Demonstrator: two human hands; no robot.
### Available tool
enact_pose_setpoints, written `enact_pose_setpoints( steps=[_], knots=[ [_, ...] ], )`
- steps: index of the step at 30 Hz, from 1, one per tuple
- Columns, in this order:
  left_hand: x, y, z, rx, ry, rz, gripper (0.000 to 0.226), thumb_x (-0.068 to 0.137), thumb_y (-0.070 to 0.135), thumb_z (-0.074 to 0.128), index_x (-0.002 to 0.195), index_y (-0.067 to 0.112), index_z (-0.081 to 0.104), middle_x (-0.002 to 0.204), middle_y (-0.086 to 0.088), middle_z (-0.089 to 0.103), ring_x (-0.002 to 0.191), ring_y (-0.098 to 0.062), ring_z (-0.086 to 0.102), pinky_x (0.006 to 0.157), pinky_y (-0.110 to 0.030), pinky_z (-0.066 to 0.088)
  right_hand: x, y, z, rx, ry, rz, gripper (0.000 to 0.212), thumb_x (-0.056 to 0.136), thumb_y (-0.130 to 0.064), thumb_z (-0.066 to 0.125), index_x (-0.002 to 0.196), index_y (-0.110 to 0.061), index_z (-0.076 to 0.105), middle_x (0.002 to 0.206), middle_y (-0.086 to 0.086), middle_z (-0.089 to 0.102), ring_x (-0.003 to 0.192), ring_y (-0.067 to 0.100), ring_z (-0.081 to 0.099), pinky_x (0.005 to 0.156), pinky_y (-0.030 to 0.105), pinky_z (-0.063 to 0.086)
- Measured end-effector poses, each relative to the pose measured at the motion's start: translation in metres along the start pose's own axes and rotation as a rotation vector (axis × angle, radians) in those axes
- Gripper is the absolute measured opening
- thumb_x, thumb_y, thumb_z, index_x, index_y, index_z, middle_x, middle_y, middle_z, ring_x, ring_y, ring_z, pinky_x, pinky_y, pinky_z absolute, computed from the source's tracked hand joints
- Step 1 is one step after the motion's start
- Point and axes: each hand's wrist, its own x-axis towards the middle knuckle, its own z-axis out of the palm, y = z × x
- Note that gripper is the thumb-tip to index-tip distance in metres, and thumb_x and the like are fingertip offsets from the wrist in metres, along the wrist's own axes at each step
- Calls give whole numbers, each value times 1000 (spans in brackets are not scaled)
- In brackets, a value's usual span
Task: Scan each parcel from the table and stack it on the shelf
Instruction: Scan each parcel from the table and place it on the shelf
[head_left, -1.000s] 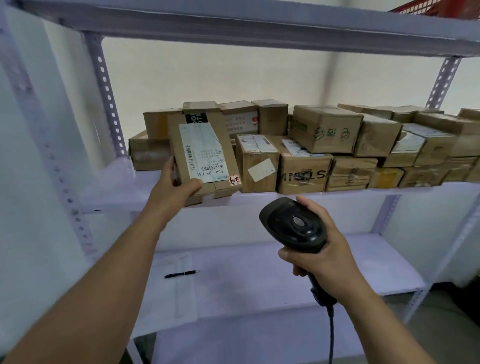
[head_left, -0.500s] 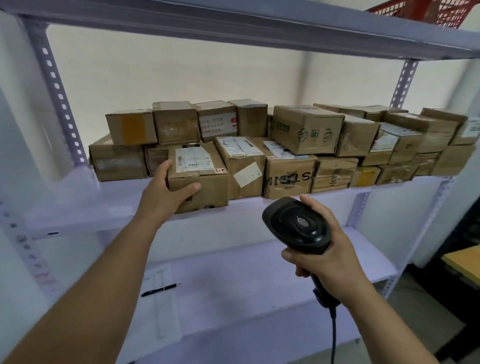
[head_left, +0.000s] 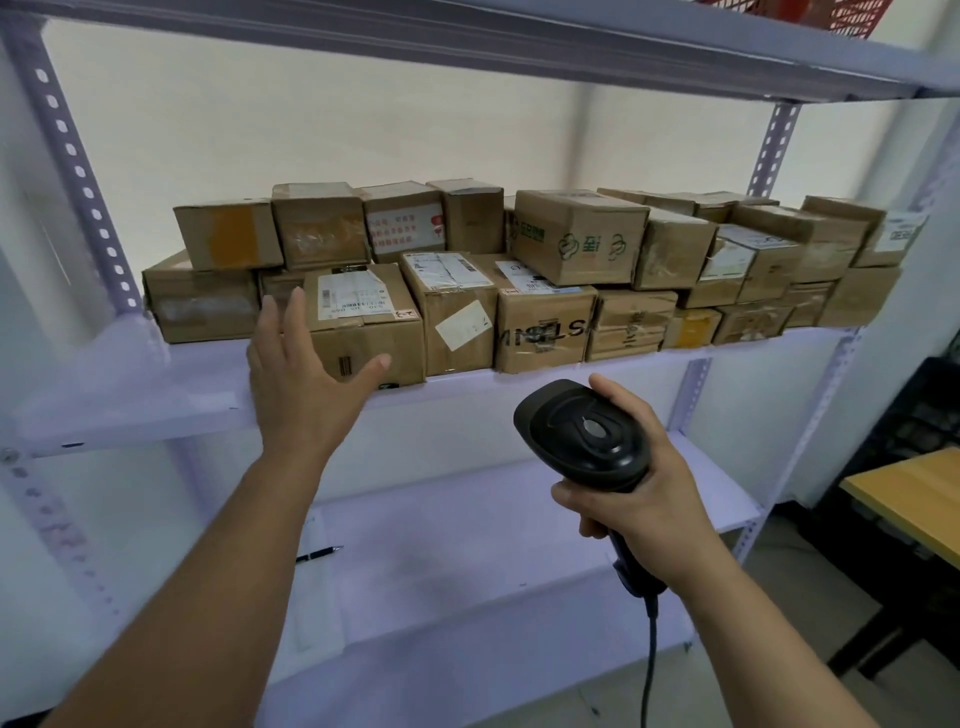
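— Pale metal shelving (head_left: 130, 384) against a white wall, right? What's closest to the camera?
— The right hand (head_left: 649, 514), below and to the right of the labelled parcel (head_left: 363, 322). Its fingers are wrapped round the handle of a black barcode scanner (head_left: 587, 436), whose cable (head_left: 649, 665) hangs down.
— Anything else low down?
— Below the parcel, a pen (head_left: 319, 554) lies on the lower board. Far to the parcel's right there is the corner of a wooden counter (head_left: 914, 499).
— And the other hand?
— The left hand (head_left: 301, 374) is in front of the parcel's left corner, fingers straight and spread, thumb out across its front face, holding nothing. I can't tell whether it touches the cardboard.
— Where's the parcel itself?
— Flat on the middle board at the front edge, with its white shipping label facing up. A taped carton (head_left: 457, 332) touches its right side; a plain box (head_left: 202, 306) sits to its left.
— Beyond it?
— More cartons behind and to the right, in two layers, one printed in green (head_left: 576, 239).
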Motion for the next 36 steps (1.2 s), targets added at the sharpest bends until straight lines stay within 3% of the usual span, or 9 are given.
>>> enact_pose_setpoints(
  steps=[3, 7, 13, 20, 24, 26, 31, 34, 36],
  knots=[
    [-32, 18, 6, -37, 60, 130, 80, 79, 39, 76, 144, 12, 36, 148, -14, 35, 135, -31, 31, 108, -48, 31, -12, 0, -14, 7, -3, 2, 89, 70, 8, 80, 129, -50, 47, 113, -16, 61, 58, 15, 63, 54, 31, 55],
    [-90, 47, 30, -115, -58, 154, 58, 83, 31, 73, 132, 10, 51, 126, -10, 55, 116, -28, 49, 96, -44, 43, -36, 0, -40, 34, 9, 10, 88, 70, 9, 79, 129, -48, 47, 110, -17, 63, 56, 16, 62, 53, 30, 54],
    [-190, 98, 74, -179, -255, 127, 50, 84, 24, 72, 130, 13, 53, 123, -6, 56, 111, -23, 52, 93, -37, 43, -97, 8, -107, 53, 104, 62, 88, 69, 15, 77, 128, -44, 49, 118, -6, 62, 56, 9, 61, 49, 29, 52],
    [-281, 187, 120, -214, -429, 200, 51, 83, 27, 73, 129, 13, 54, 124, -6, 56, 114, -28, 51, 98, -45, 42, -173, 6, -197, 12, 180, 106, 86, 71, 8, 79, 126, -50, 47, 122, -6, 59, 61, 7, 62, 52, 30, 53],
    [-330, 244, 146, -262, -481, 291, 52, 82, 25, 74, 128, 12, 55, 123, -8, 57, 112, -29, 53, 96, -44, 43, -216, 6, -253, -4, 254, 131, 86, 72, 7, 79, 128, -48, 46, 111, -27, 61, 71, 10, 65, 53, 31, 56],
    [-355, 271, 159, -292, -511, 329, 52, 81, 24, 75, 127, 11, 56, 120, -8, 58, 110, -29, 53, 94, -43, 44, -237, 7, -281, -8, 299, 139, 86, 72, 8, 79, 130, -45, 46, 107, -30, 61, 70, 8, 64, 53, 32, 55],
    [-412, 330, 191, -348, -602, 402, 53, 78, 29, 76, 124, 10, 57, 117, -10, 59, 108, -31, 54, 93, -45, 44, -286, 7, -344, -52, 424, 133, 87, 71, 7, 80, 129, -47, 44, 118, -8, 60, 62, 9, 63, 49, 33, 54],
    [-439, 358, 204, -382, -652, 434, 55, 77, 40, 67, 122, 9, 58, 114, -10, 59, 108, -30, 54, 93, -48, 45, -313, 9, -377, -78, 507, 130, 88, 71, 3, 82, 134, -44, 43, 121, -7, 59, 66, 24, 65, 47, 36, 55],
    [-453, 375, 213, -402, -702, 443, 54, 79, 36, 70, 124, 10, 57, 116, -8, 58, 110, -29, 53, 95, -49, 44, -328, 11, -396, -94, 560, 131, 88, 71, 5, 81, 137, -39, 42, 121, -8, 59, 70, 18, 65, 47, 33, 54]
  ],
)
